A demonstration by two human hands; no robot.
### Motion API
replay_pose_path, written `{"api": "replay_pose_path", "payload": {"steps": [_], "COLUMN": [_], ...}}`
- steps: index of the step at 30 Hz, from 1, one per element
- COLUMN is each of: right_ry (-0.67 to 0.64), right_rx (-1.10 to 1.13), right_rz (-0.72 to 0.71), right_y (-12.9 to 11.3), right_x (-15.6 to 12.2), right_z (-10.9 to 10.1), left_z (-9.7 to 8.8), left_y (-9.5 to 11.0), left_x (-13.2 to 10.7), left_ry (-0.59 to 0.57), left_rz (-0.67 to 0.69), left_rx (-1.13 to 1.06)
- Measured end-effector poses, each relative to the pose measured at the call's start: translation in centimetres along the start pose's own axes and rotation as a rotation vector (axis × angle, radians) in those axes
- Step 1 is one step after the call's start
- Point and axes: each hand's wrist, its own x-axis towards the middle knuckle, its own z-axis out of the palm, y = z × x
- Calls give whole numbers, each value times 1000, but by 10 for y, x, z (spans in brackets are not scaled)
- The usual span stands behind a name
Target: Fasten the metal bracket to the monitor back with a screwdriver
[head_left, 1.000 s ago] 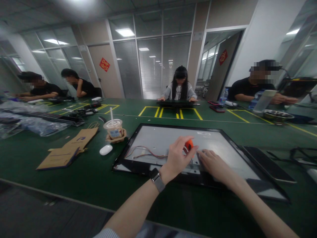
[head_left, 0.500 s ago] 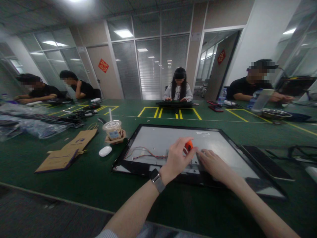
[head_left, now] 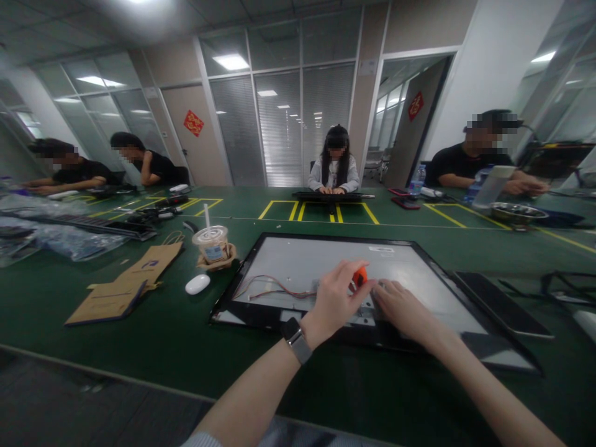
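At the table's point(head_left: 158, 354) near edge, two forearms reach forward, a watch point(head_left: 298, 341) on the left wrist. The left hand point(head_left: 336, 299) has thumb and fingers clamped round an orange-handled tool point(head_left: 360, 277), held above the panel's near edge. The right hand point(head_left: 401, 309) lies low beside it, fingers close together; whether the fingertips pinch anything cannot be told. Beneath both hands, a broad black-framed panel point(head_left: 419, 273) lies flat, inward from the table's near edge, with thin cables point(head_left: 279, 288) loose on its left half.

The tool looks light and rigid, best gripped round its thick handle. The panel looks stiff but fragile and probably slick, better lifted by its frame at two opposite edges, clear of the cables.

Left of the panel sit a smooth white object point(head_left: 198, 284) and, farther, a lidded cup point(head_left: 212, 242). At the table's far edge, a person point(head_left: 333, 171) sits behind a dark flat object point(head_left: 330, 197).
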Motion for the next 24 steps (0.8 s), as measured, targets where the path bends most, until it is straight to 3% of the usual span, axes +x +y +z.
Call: {"api": "replay_pose_path", "payload": {"steps": [6, 24], "right_ry": [-38, -52], "right_rx": [1, -16], "right_rz": [-5, 8], "right_y": [1, -6], "right_x": [0, 0], "right_z": [-1, -10], "left_z": [-1, 2], "left_y": [3, -5], "left_x": [-2, -4], "left_ry": [-67, 1], "left_rz": [50, 29], "left_rx": [38, 16]}}
